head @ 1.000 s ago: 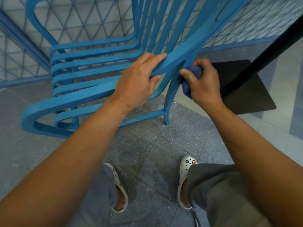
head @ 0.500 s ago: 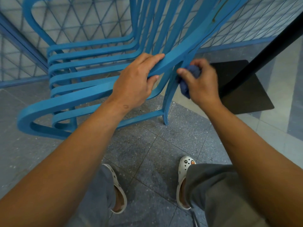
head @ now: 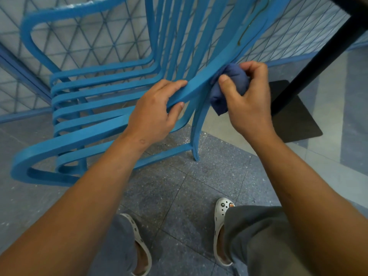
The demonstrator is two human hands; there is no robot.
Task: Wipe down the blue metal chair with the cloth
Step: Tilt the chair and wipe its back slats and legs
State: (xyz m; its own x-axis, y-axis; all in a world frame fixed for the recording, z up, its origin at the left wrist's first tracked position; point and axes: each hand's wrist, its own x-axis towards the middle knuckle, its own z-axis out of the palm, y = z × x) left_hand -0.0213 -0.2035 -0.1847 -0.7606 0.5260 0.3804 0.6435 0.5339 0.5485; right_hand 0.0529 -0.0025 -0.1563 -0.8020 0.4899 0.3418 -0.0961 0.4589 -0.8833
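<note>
On the slatted blue metal chair (head: 103,92), the right hand (head: 251,104), fingers curled round the bunched dark blue cloth (head: 229,88), has moved up along the curved side bar (the wiping goes on), while the left hand (head: 153,114) still grips this bar just below the cloth.

Chair (head: 103,92): bright blue. Cloth (head: 235,82): dark blue. Floor (head: 179,186) beneath chair: grey speckled tile; clogs (head: 221,220) white, trousers (head: 258,236) grey.

Only legible mark I can find: a small "m" on a round charm on the white clog (head: 223,220), lower right of frame. Nothing else readable.
</note>
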